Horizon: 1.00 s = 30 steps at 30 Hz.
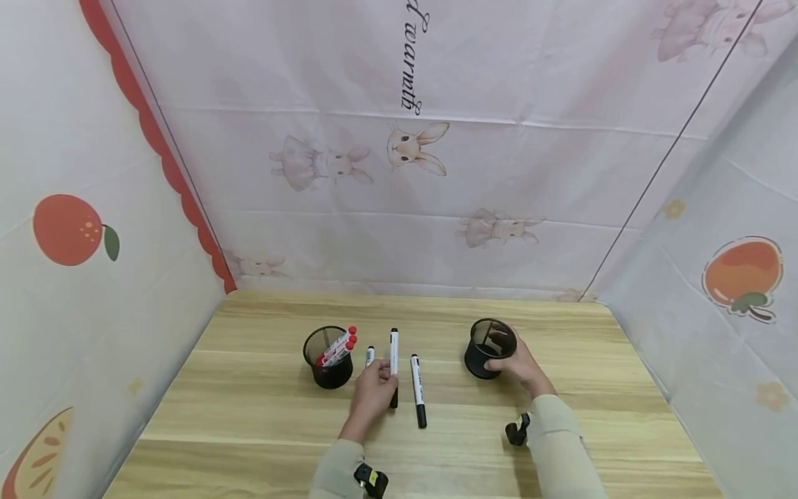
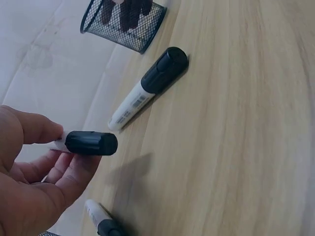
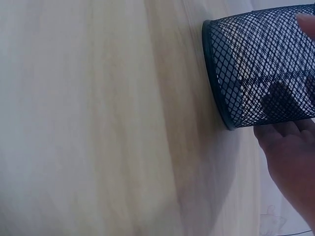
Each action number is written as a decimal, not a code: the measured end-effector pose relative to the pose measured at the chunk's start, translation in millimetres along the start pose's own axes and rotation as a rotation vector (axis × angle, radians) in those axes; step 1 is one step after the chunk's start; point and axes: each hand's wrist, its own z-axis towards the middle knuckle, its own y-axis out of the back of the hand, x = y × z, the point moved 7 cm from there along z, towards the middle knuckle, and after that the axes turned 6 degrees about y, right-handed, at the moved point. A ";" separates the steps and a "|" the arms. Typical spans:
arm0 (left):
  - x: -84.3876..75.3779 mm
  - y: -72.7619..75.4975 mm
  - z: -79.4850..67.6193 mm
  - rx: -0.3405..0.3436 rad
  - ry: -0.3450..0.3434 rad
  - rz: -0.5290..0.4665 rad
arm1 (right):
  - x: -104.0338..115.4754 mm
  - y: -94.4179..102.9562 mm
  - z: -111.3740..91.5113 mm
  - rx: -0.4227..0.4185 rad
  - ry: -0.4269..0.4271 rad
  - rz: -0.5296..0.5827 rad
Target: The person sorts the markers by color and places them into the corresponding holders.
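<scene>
My left hand point(image 1: 373, 391) pinches a white marker with a black cap point(image 1: 394, 352) between thumb and fingers. In the left wrist view, that marker point(image 2: 91, 143) is raised over the table, its cap pointing away from the palm. Another black-capped marker point(image 1: 418, 381) lies just to the right of it. A third marker point(image 1: 370, 354) lies on the left, partly hidden behind the left hand. My right hand point(image 1: 519, 362) grips a black mesh pen cup point(image 1: 479, 360) from its right side, the thumb in front and the fingers behind the mesh. No pens show inside this cup.
A second black mesh pen cup point(image 1: 332, 376) stands left of the left hand, with several red-capped markers point(image 1: 339, 349) leaning in it. Everything rests on a wood-grain table point(image 1: 262, 416). Printed cloth walls point(image 1: 399, 249) rise behind the table and at both sides.
</scene>
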 end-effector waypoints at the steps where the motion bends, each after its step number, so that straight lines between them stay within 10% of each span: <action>1: -0.8 -0.7 0.4 -0.003 0.003 -0.002 | -2.2 0.3 0.2 0.000 0.007 0.005; 24: -15.1 -16.9 16.7 -0.044 -0.020 -0.020 | -0.6 1.3 -0.8 -0.015 -0.013 0.036; 30: -17.9 -26.5 23.3 0.033 0.016 -0.142 | -3.5 2.1 -0.7 -0.016 0.008 0.015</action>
